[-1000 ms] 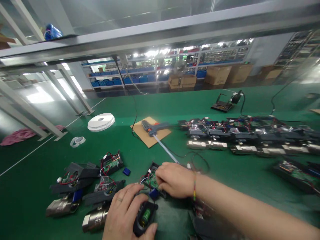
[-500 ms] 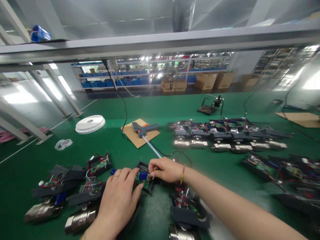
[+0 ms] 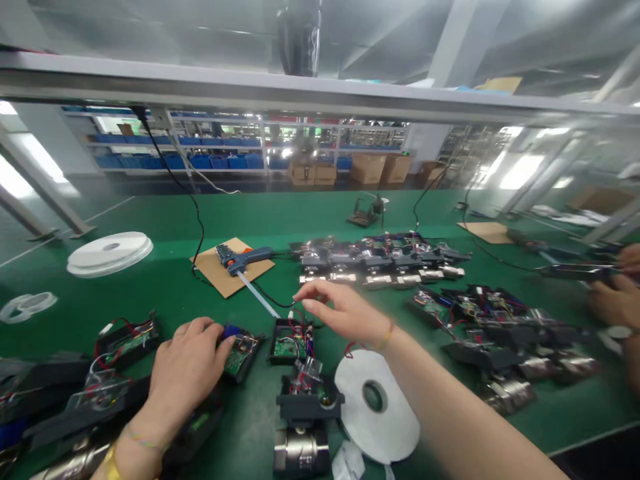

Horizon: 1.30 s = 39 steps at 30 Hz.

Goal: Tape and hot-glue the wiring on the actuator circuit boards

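Note:
My left hand (image 3: 193, 367) is closed around the left end of a black housing (image 3: 245, 357) that holds a green circuit board and a blue part. To its right, my right hand (image 3: 343, 310) hovers with its thumb and index fingertips slightly apart, and nothing visible between them. Just below those fingertips stands a white wire connector (image 3: 291, 315) on red wires. It rises from another open black housing (image 3: 285, 350) with a green board. In front of that housing lies a metal valve body (image 3: 301, 452) with a dark bracket (image 3: 310, 405) and wires on top.
A glue gun (image 3: 245, 260) rests on cardboard (image 3: 227, 285). Rolls of white tape (image 3: 110, 253) lie at left, and another roll (image 3: 400, 427) is under my right forearm. Rows of valve assemblies (image 3: 380, 263) sit behind and at right. Another person's hands (image 3: 617, 293) work at far right.
The view has turned right. My right hand has left the housing by my left hand and moved right, over the neighbouring one. My left hand stays at its housing.

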Motion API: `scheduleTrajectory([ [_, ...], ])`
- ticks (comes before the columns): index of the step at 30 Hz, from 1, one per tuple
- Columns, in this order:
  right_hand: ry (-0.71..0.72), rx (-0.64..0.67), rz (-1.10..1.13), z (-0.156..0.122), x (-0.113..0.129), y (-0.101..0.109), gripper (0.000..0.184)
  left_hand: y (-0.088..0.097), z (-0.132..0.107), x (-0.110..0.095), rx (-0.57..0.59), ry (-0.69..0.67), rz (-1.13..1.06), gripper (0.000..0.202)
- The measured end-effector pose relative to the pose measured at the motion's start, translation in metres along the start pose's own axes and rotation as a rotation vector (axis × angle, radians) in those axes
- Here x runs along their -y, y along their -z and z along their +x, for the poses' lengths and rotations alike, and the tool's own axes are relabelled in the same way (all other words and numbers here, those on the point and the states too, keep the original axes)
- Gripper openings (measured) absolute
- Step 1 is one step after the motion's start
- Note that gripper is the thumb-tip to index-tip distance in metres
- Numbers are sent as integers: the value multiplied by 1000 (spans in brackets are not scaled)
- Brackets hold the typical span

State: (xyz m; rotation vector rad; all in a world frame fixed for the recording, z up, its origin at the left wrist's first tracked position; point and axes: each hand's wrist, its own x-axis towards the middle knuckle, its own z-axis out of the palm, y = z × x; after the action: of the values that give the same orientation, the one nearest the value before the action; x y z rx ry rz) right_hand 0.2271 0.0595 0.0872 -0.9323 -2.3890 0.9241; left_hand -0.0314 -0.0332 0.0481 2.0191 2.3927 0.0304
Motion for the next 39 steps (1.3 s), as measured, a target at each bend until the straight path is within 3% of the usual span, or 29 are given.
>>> scheduleTrajectory([
  [3, -139, -42, -114, -58, -29, 13, 24, 7, 10, 5, 38, 32, 1, 43],
  [5, -247, -39, -190, -96, -49, 9, 32, 8, 10, 7, -6, 42, 6, 43],
  [8, -400, -49, -273, -137, -67, -7, 47, 6, -1, -4, -264, -68, -18, 42],
  [11, -495, -99, -327, -151, -70, -27, 56, 2, -25, -42, -538, -419, -236, 29],
  [13, -529, -137, -356, -153, -68, -34, 52, 0, -45, -74, -540, -648, -382, 16],
  [17, -499, -213, -412, -155, -51, -26, 51, -2, -79, -127, -431, -846, -557, 13],
  [20, -387, -279, -478, -160, -20, -6, 57, 1, -93, -150, -335, -950, -538, 33],
  [23, -223, -335, -603, -157, 17, 12, 59, 7, -98, -162, -415, -1018, -438, 50],
  [29, -24, -336, -716, -133, 70, 29, 71, 22, -100, -151, -835, -1016, -104, 43],
  [32, 52, -335, -649, -122, 84, 27, 71, 28, -98, -135, -878, -1007, -182, 37],
  [35, 99, -468, -386, -119, 90, 18, 61, 33, -95, -113, -897, -968, -381, 28],
  [39, -55, -631, 81, -126, 89, -11, 38, 28, -92, -78, -900, -797, -445, 27],
])
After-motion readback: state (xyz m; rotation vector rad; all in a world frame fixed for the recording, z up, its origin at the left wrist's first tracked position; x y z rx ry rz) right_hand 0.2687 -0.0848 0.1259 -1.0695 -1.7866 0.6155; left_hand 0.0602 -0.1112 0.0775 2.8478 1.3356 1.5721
